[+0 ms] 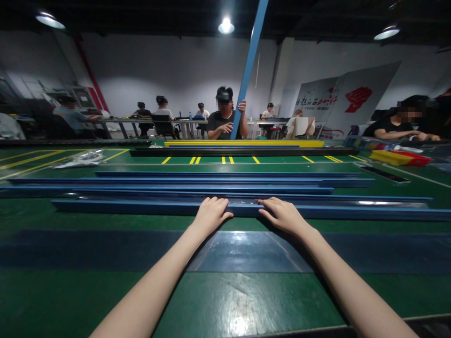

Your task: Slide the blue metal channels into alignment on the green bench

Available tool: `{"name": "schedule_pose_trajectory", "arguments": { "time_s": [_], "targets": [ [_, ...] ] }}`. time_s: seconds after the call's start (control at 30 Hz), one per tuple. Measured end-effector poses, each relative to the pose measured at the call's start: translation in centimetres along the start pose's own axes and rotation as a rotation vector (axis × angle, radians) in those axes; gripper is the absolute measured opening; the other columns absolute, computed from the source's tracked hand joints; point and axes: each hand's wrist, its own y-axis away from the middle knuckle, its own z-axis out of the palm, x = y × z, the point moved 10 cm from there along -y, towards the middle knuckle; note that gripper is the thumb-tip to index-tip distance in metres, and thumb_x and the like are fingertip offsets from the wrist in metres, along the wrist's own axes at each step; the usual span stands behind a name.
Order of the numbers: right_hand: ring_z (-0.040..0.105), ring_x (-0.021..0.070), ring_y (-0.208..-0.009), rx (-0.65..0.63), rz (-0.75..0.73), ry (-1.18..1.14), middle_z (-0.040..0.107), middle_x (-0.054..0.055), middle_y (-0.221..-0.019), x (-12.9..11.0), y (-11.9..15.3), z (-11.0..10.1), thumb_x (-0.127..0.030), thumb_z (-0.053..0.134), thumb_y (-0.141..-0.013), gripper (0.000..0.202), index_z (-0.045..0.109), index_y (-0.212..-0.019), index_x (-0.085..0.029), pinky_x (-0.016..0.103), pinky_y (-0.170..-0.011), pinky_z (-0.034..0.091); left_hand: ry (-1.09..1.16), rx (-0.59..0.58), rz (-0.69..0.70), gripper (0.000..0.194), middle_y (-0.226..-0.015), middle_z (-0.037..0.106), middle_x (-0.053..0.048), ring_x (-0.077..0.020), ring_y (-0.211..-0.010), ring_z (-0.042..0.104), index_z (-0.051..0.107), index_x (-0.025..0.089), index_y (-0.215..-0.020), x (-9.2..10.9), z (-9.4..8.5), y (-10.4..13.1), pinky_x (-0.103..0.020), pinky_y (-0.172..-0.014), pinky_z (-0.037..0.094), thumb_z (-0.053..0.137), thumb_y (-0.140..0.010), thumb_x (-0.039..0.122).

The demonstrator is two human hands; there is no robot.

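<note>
Across the green table lies a long blue channel strip (pixel 123 207), the nearest of several. My left hand (pixel 211 215) grips its near wall left of the middle, fingers over the top edge and thumb along the front. A short way to the right, my right hand (pixel 280 215) is bent over the same wall, thumb in front and fingertips inside the channel. Something clear and shiny shows in the channel between and beside the hands. Closer to me, beneath my forearms, a wide clear plastic strip (pixel 243 251) lies flat on the table.
More blue channel strips (pixel 225 174) lie parallel behind. Beyond are a black strip (pixel 225 152), a yellow strip (pixel 246 143), a plastic bag (pixel 82 158), a phone (pixel 384 173) and a yellow-red tray (pixel 400 157). Opposite, a person (pixel 223 119) holds a blue strip (pixel 249 65) upright.
</note>
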Motion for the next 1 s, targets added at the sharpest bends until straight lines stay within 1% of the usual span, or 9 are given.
{"name": "schedule_pose_trajectory", "arguments": {
  "time_s": [0.43, 0.57, 0.73, 1.0],
  "targets": [
    [0.054, 0.0177, -0.099, -0.006, -0.01, 0.006, 0.06, 0.007, -0.109, 0.13, -0.08, 0.26, -0.038, 0.033, -0.087, 0.038, 0.053, -0.112, -0.019, 0.027, -0.078, 0.042, 0.006, -0.05, -0.015, 0.027, -0.09, 0.063, -0.003, -0.0201, -0.085, 0.054, 0.052, 0.018, -0.087, -0.01, 0.13, -0.05, -0.03, -0.068, 0.033, 0.049, -0.08, 0.044],
    [0.055, 0.0181, -0.098, 0.0, -0.013, 0.01, 0.06, 0.008, -0.109, 0.06, -0.06, 0.14, -0.038, 0.033, -0.087, 0.038, 0.053, -0.112, -0.018, 0.027, -0.077, 0.043, 0.015, -0.034, -0.02, 0.028, -0.088, 0.063, -0.004, -0.0197, -0.083, 0.055, 0.051, 0.018, -0.089, -0.1, 0.07, -0.03, -0.029, -0.068, 0.033, 0.049, -0.079, 0.044],
    [0.056, 0.0174, -0.094, 0.002, -0.024, 0.006, 0.06, 0.009, -0.106, -0.1, -0.02, 0.26, -0.033, 0.035, -0.087, 0.033, 0.052, -0.111, -0.018, 0.025, -0.074, 0.042, 0.026, -0.004, -0.029, 0.031, -0.083, 0.063, -0.004, -0.0197, -0.08, 0.056, 0.049, 0.017, -0.092, -0.21, -0.18, 0.0, -0.029, -0.068, 0.034, 0.051, -0.078, 0.045],
    [0.056, 0.0168, -0.092, -0.003, -0.02, 0.018, 0.06, 0.008, -0.103, -0.04, -0.03, 0.5, -0.03, 0.035, -0.087, 0.029, 0.051, -0.109, -0.019, 0.024, -0.071, 0.039, 0.031, 0.0, -0.051, 0.032, -0.079, 0.063, -0.005, -0.0202, -0.078, 0.057, 0.049, 0.017, -0.089, -0.48, -0.18, -0.1, -0.029, -0.067, 0.035, 0.052, -0.077, 0.046]
  ]
}}
